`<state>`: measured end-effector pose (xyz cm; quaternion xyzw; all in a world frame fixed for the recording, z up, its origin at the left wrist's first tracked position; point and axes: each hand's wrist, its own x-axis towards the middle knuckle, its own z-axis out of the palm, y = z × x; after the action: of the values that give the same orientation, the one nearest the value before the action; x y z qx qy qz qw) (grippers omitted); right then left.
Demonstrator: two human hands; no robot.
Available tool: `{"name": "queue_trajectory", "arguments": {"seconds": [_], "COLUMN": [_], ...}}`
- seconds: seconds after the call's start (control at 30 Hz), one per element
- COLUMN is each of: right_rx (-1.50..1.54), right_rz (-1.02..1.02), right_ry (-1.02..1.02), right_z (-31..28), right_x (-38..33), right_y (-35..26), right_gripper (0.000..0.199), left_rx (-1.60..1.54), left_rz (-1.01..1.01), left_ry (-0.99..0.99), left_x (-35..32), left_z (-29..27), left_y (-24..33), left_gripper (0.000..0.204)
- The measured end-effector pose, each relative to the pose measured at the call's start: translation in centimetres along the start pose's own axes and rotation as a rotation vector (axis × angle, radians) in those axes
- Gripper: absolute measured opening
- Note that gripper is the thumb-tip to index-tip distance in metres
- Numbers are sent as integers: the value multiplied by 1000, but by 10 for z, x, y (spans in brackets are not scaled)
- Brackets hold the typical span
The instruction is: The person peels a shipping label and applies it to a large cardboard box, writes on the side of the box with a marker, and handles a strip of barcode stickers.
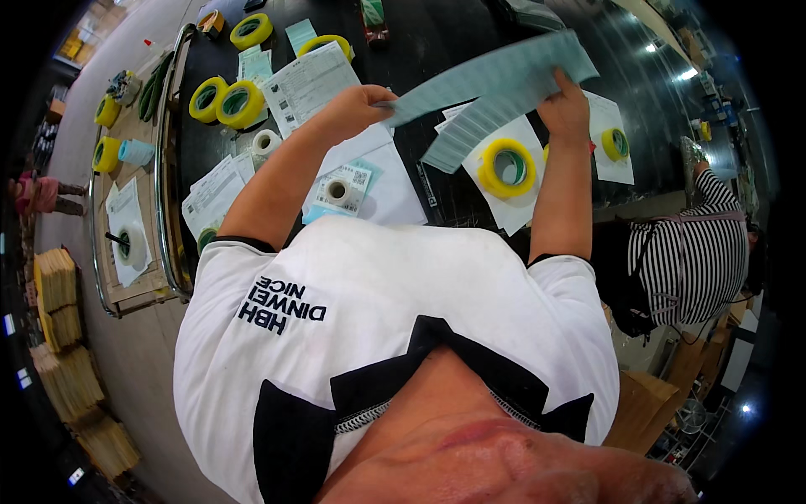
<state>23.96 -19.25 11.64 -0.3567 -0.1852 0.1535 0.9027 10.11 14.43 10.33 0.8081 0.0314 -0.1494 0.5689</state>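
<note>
A long pale grey-green folded strip of labels (495, 84) hangs in the air above the dark table (445, 34), fanned into two layers. My left hand (357, 107) pinches its left end. My right hand (564, 109) grips it near the right, fingers over the upper layer. Below the strip a yellow tape roll (506, 167) lies on a white sheet. A small white tape roll (337, 191) sits on papers near my left forearm.
Several yellow tape rolls (227, 101) and printed paper sheets (306, 84) lie at the table's left. A wooden cart (126, 277) with rolls stands further left, stacks of flat cardboard (63, 336) beyond it. A person in a striped shirt (688, 260) stands at my right.
</note>
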Motion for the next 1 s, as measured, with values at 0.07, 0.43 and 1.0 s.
{"name": "queue_trajectory", "arguments": {"seconds": [0.07, 0.43, 1.0], "right_rx": [-140, -783, -814], "right_rz": [-9, 475, 300], "right_ry": [-509, -388, -251], "right_z": [15, 44, 69], "right_x": [-23, -114, -150], "right_y": [-16, 32, 68], "right_gripper": [30, 20, 31], "left_rx": [35, -241, -1125], "left_rz": [126, 320, 333], "left_ry": [125, 453, 32], "left_x": [9, 89, 51], "left_z": [-3, 3, -18], "left_y": [-9, -76, -36], "left_gripper": [22, 33, 60]}}
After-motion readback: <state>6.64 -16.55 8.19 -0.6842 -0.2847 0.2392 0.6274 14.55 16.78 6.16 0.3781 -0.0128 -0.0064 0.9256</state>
